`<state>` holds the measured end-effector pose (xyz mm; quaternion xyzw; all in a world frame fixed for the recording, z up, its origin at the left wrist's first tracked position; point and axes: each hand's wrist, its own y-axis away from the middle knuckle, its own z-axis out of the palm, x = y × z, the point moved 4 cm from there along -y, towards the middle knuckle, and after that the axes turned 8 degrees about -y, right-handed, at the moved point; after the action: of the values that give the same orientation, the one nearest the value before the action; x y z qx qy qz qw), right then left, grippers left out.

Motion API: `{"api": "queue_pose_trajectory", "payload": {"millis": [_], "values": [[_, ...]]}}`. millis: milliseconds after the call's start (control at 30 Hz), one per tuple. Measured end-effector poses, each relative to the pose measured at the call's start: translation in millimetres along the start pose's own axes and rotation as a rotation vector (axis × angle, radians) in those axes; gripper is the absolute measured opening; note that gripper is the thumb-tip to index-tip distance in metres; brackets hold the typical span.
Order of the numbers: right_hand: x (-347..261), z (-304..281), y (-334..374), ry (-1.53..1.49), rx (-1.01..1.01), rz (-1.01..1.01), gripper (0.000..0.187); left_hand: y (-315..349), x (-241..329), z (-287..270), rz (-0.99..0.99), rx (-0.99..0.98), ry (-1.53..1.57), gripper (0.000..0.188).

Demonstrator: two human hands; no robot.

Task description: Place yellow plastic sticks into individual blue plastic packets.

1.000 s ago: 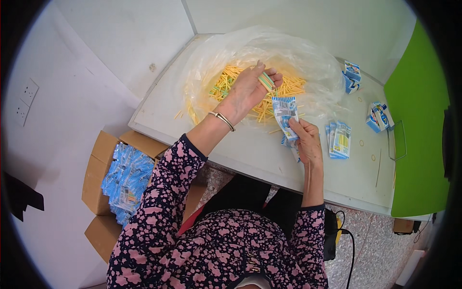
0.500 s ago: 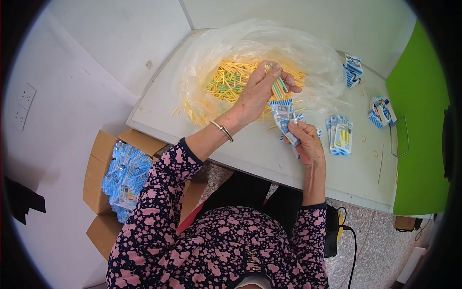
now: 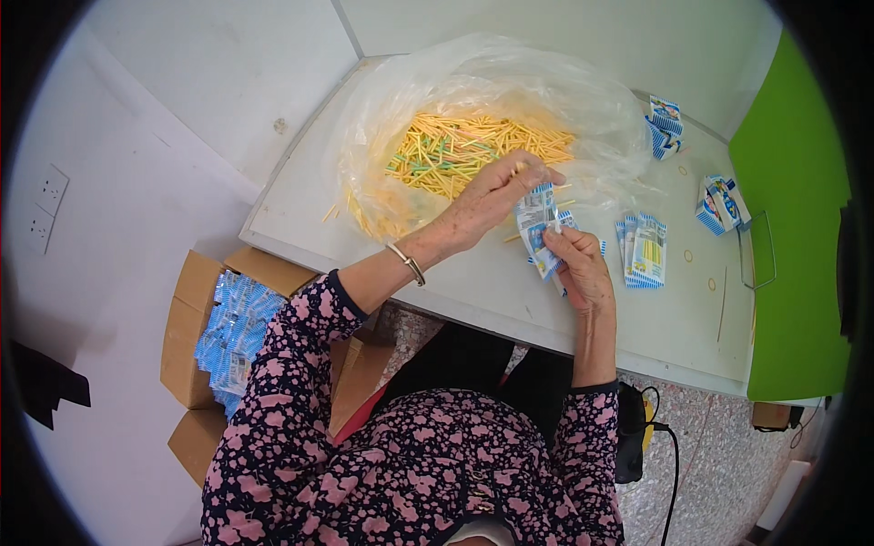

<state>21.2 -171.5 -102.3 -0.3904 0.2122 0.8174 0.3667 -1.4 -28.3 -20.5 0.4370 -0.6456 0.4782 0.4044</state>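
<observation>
My right hand (image 3: 583, 262) is closed on a small blue-and-white packet (image 3: 537, 223), which stands tilted with its top end up. My left hand (image 3: 510, 185) is closed at the packet's top end. A bit of the thin sticks (image 3: 519, 167) shows between its fingers; the rest is hidden by the hand and packet. Under the right hand lie more blue-striped packets (image 3: 568, 219), partly covered. Behind the left hand, a large clear plastic bag (image 3: 601, 118) lies spread out with a heap of thin yellow and green sticks (image 3: 446, 150) in it.
Right of my right hand lie filled packets (image 3: 648, 253) in a small stack. Bundled packets (image 3: 717, 211) stand by the green panel (image 3: 792, 227), others (image 3: 665, 127) farther back. Rubber bands (image 3: 688, 257) lie on the table (image 3: 674, 341). At lower left, a cardboard box (image 3: 187, 337) holds many blue packets.
My left hand has come down from above the packet to its top end, taking the sticks with it. My right hand keeps its hold on the packet and has hardly moved.
</observation>
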Motion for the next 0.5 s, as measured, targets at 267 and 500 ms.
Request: {"api": "queue_pose_trajectory", "payload": {"millis": [267,500], "values": [[-1.1,-2.5,-3.2,0.025,-0.020,-0.011,0.021,-7.0,-3.8,-10.5,-0.079,-0.107,-0.293,0.028],[-3.8,-2.4,1.0,0.036,-0.023,-0.064,0.022,-19.8,11.6,3.1,0.017,-0.244,-0.322,0.029]]}}
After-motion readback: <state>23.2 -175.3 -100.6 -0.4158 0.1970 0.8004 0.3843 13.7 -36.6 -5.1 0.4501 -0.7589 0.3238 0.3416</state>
